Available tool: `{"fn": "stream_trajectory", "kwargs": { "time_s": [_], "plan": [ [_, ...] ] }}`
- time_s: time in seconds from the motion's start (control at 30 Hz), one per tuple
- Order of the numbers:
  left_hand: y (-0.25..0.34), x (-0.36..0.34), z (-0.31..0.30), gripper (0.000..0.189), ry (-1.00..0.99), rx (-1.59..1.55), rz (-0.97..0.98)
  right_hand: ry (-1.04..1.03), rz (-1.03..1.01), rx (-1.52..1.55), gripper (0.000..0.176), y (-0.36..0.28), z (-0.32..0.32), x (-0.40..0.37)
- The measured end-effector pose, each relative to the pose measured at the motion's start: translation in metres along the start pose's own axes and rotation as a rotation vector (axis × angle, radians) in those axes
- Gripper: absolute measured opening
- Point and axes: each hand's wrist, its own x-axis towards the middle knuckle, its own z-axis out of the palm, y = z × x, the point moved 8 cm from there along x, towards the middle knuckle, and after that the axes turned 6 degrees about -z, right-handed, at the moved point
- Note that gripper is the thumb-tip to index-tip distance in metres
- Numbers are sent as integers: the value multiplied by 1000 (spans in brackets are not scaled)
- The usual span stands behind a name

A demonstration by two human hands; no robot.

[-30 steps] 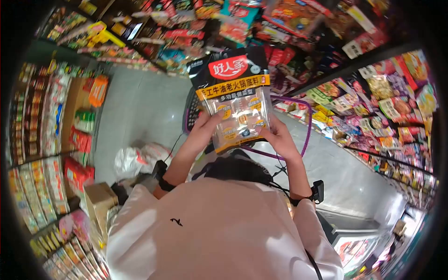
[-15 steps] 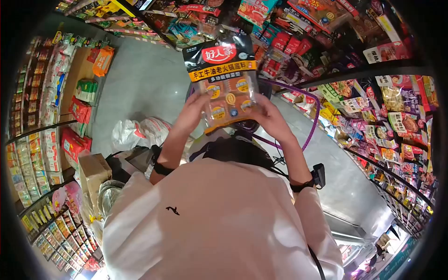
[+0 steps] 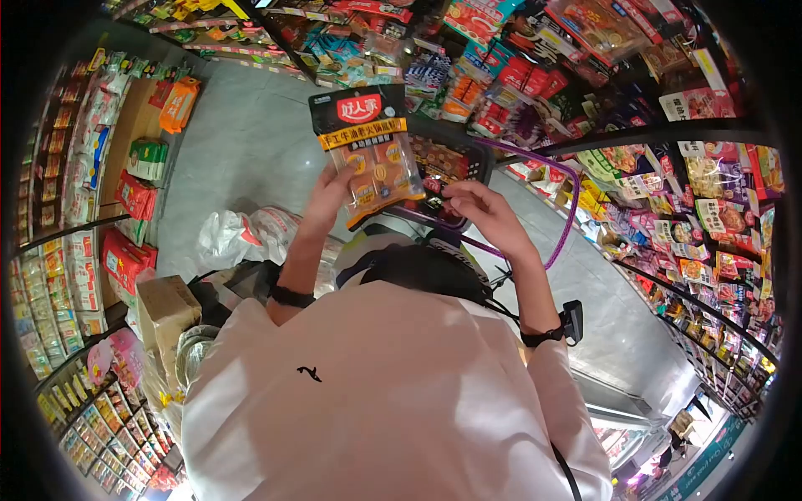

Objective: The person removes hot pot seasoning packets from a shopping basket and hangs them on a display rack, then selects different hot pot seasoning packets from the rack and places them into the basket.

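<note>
Head view: above the basket, my left hand clamps the pouch, presumably so its label faces me; my right hand hovers empty, fingers loosely apart.

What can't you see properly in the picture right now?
All in the head view:
- Back of the black-and-orange plastic food packet: faces away.
- Most left hand fingers: behind the packet.
- Bottom of the black basket with purple handle: covered by its contents.
- Packet's tiniest print: too small.
- Far shelves at left: cut off by the dark round edge.
</note>
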Motion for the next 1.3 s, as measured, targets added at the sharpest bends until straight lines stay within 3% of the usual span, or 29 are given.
{"fn": "stream_trajectory", "kwargs": {
  "time_s": [0.07,0.27,0.47,0.67,0.77,0.9,0.97,1.0,1.07,1.3],
  "plan": [
    [-1,-3,-24,38,-2,79,48,11,19,32,28,9,18,8],
    [10,-21,-125,39,95,-78,-24,-9,10,120,27,20,108,50],
    [19,-28,-220,37,209,-93,-25,-133,-13,-19,26,17,185,87],
    [39,-41,-269,37,234,-122,-52,-101,-1,-25,25,23,219,100],
    [85,-49,-237,37,26,-113,90,-110,1,-64,25,28,230,103],
    [138,-55,-175,40,-76,-63,36,-48,-22,-29,22,8,240,102],
    [163,-46,-143,41,-219,87,279,-85,-62,-137,21,-3,236,96],
    [172,-44,-126,41,-264,131,330,-176,-96,-197,21,-4,236,94],
    [199,-47,-82,42,-367,219,433,-165,-83,-158,20,-14,242,83],
    [237,-69,63,40,-632,299,641,-186,-196,-44,27,-47,266,53]
  ]
}}
